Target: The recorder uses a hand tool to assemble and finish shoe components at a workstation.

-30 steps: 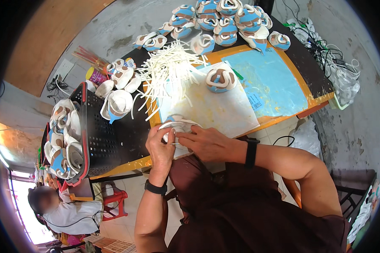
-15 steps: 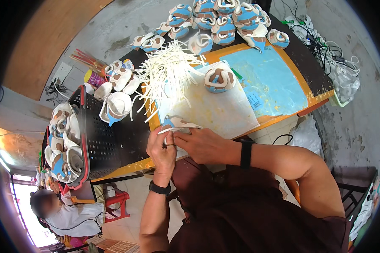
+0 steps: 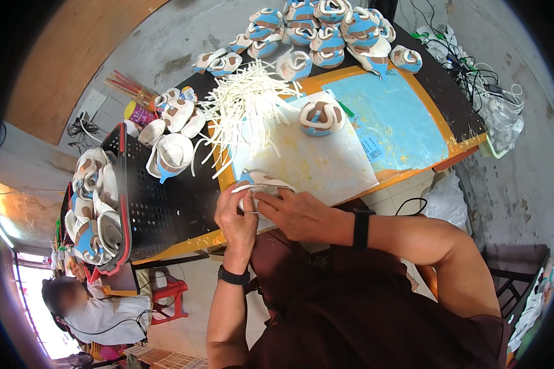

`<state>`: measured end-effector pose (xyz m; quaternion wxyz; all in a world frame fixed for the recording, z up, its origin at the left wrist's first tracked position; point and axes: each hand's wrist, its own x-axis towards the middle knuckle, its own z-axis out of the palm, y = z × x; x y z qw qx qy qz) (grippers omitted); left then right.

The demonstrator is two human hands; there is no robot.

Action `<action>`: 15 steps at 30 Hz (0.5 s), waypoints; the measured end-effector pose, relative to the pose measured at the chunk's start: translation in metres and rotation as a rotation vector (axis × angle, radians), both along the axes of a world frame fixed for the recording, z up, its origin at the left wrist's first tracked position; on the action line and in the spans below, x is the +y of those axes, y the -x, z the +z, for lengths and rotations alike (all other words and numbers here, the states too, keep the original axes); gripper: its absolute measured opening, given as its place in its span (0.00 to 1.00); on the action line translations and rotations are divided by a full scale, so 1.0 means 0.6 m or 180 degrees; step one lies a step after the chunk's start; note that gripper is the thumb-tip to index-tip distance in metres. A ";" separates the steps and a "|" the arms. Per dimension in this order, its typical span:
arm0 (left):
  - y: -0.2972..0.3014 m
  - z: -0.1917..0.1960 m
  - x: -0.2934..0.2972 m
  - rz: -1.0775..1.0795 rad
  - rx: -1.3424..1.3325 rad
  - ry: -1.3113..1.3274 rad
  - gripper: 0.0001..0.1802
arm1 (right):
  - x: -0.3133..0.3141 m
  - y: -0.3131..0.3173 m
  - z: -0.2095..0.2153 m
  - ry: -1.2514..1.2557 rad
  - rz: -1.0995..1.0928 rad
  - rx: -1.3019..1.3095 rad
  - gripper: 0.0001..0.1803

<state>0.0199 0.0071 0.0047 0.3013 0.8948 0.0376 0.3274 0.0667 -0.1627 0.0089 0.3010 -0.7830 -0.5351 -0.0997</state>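
Note:
Over the table's near edge I hold a small shoe upper (image 3: 263, 179) in white, blue and brown. My left hand (image 3: 235, 220) is closed on its left end, thumb raised against the near side. The fingers of my right hand (image 3: 295, 215) are bent and pinch the upper's near edge, close to the left thumb. Both palms hide much of the piece. Beyond them, another shoe upper (image 3: 321, 117) with a rolled white rim rests on a whitish sheet (image 3: 320, 169). Left of that sits a loose heap of white strips (image 3: 243, 111).
Similar uppers (image 3: 326, 38) are piled at the table's far side. A black basket (image 3: 144, 203) full of uppers stands at the left, near a pink and yellow tin (image 3: 140, 114). Blue sheeting (image 3: 394, 123) covers the right part. A person (image 3: 104, 310) sits lower left by a red stool (image 3: 171, 301).
My right hand has shifted very slightly, and the held upper's near side now shows a little more. My left hand stays in nearly the same place.

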 end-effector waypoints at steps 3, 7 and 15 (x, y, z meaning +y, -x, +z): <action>-0.001 0.001 -0.001 -0.0061 -0.0018 0.0001 0.05 | 0.005 0.003 0.010 0.0292 -0.0105 0.0047 0.23; -0.001 0.001 -0.004 -0.0067 -0.0126 -0.0116 0.06 | 0.019 -0.012 0.011 0.0522 0.0033 0.0149 0.24; -0.004 0.010 0.015 -0.0281 0.0077 0.0023 0.08 | -0.001 -0.014 0.004 -0.0171 0.0052 0.0471 0.28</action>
